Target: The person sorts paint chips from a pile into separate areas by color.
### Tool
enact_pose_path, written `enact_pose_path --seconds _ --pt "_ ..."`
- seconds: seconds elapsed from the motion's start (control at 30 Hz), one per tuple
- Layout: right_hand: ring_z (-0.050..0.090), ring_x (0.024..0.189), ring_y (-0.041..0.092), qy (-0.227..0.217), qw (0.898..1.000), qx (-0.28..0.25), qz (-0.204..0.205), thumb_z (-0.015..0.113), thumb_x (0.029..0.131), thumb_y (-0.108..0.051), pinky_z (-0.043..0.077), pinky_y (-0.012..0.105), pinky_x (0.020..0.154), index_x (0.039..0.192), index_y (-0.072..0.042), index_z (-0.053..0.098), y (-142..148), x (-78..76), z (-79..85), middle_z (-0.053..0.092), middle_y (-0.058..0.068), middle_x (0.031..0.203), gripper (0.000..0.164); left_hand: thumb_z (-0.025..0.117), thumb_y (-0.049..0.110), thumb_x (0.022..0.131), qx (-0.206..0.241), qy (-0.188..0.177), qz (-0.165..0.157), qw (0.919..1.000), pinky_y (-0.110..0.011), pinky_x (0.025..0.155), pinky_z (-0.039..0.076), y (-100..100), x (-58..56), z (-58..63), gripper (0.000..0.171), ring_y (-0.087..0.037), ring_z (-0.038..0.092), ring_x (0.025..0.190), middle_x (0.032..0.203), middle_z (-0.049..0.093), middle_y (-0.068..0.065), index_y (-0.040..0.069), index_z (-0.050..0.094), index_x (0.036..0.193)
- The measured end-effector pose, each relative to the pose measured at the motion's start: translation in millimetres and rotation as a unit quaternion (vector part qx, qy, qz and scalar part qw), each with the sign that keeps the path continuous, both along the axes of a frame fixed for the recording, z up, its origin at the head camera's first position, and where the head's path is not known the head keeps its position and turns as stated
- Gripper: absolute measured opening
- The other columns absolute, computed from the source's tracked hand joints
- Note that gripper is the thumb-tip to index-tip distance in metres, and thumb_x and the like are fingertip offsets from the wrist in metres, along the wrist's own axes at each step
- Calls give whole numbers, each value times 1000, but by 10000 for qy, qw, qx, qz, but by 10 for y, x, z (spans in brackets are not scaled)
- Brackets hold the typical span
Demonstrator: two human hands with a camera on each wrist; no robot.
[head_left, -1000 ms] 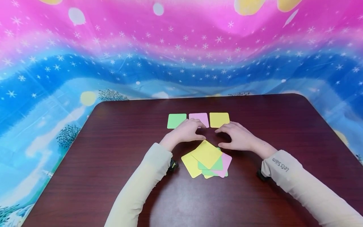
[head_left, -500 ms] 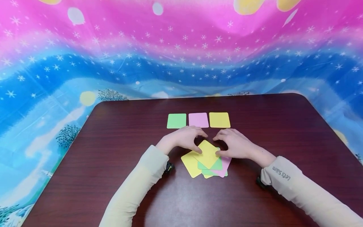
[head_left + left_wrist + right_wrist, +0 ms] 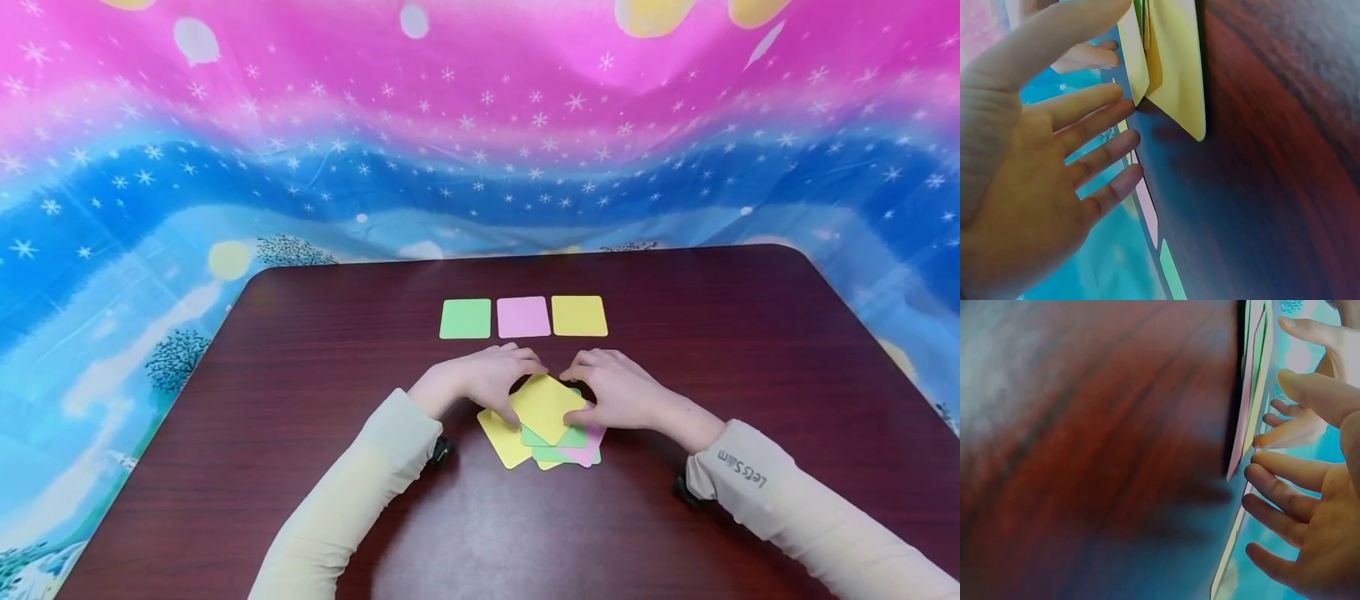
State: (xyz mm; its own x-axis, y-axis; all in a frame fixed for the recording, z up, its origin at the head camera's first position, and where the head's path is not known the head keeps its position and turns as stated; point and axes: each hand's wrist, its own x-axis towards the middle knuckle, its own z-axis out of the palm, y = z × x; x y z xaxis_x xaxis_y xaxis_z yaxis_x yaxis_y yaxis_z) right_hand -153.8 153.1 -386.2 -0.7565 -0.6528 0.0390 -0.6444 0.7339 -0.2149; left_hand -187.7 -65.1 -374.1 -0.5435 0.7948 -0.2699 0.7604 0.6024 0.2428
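Observation:
A loose, fanned pile of square cards lies between the two hands. A yellow card [image 3: 551, 408] is on top, turned cornerwise, over another yellow card [image 3: 504, 442], green cards [image 3: 573, 437] and a pink card [image 3: 595, 435]. My left hand [image 3: 489, 377] arches over the pile's left side, thumb at the top card's left edge and fingertips near its far corner. Facing it, my right hand [image 3: 621, 390] has its thumb at that card's right edge. Both wrist views show the fingers spread and gently bent, as with the left hand's fingers [image 3: 1105, 142] beside the cards' edges.
Beyond the hands, single green [image 3: 465, 318], pink [image 3: 523, 317] and yellow [image 3: 579, 316] cards form a row. They lie on a dark reddish-brown table [image 3: 300, 358] with rounded far corners. A pink and blue snowflake-printed cloth [image 3: 480, 125] hangs behind.
Both hands have come back from the row of cards toward the person. They now stand around the top yellow card, thumbs over its edges; that card has shifted slightly.

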Motion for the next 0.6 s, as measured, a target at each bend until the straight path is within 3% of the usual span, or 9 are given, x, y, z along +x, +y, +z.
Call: enact_pose_path --seconds 0.3,0.6 --pt "47 85 12 -5 9998 -22 -183 72 59 -60 37 41 89 104 -13 66 -31 27 -28 52 -5 89 65 78 37 61 -22 227 21 9997 -27 87 36 81 21 -5 75 -13 39 105 117 45 2 13 52 126" --pt "44 81 8 -40 9998 -107 -159 73 55 -61 37 40 85 101 -16 65 -35 47 -38 51 -8 88 64 77 43 60 42 380 81 9992 -27 87 34 140 4 -7 67 -13 41 99 108 49 1 12 57 117"
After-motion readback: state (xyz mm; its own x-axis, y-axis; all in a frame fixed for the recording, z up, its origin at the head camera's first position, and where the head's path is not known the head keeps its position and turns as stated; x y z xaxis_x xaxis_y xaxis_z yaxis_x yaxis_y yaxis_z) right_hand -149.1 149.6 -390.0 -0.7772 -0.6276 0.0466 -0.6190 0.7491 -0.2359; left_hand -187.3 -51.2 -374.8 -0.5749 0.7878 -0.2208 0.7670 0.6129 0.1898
